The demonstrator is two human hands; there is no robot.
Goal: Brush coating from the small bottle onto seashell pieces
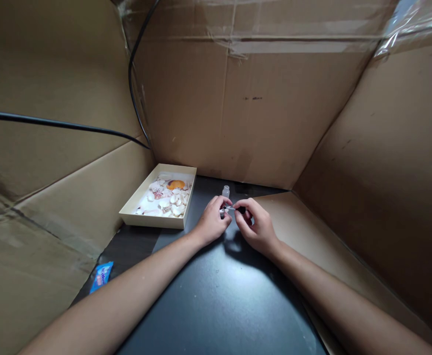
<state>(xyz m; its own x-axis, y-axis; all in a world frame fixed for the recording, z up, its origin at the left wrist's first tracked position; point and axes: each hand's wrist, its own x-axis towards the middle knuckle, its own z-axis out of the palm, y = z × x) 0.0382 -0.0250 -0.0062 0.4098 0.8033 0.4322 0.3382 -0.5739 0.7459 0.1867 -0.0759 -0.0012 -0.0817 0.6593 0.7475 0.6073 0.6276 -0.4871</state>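
My left hand [215, 219] pinches a small whitish piece [222, 213] between thumb and fingers; it may be a shell, but most of it is hidden. Close on its right, my right hand [255, 222] is closed on a black applicator cap [241, 210]. A thin pale stem points from this cap toward the whitish piece, and I cannot tell whether they touch. Just behind my fingers a small clear bottle [226, 191] stands upright with its neck uncapped.
A cream tray [153, 220] with many shells and an orange piece [176, 184] lies at the back left. A blue packet [101, 276] is on the dark table [216, 305] beside my left forearm. Cardboard walls [260, 113] enclose the table; a black cable [64, 125] crosses the left wall.
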